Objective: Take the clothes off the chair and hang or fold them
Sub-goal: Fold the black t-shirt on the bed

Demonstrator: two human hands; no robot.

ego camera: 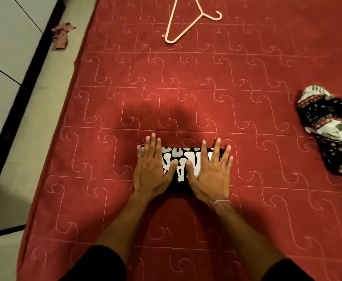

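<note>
Head view: two hands (pixel 153 169) (pixel 210 171), one folded garment (pixel 181 165).

A home bedroom, probably: a red quilted mattress (pixel 186 88) fills the view, with a clothes hanger (pixel 183 21) and crumpled garment (pixel 332 130) lying on it, pale floor tiles (pixel 14 138) alongside.

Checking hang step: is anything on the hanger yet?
No, the hanger lies bare on the red mattress, apart from both garments.
</note>
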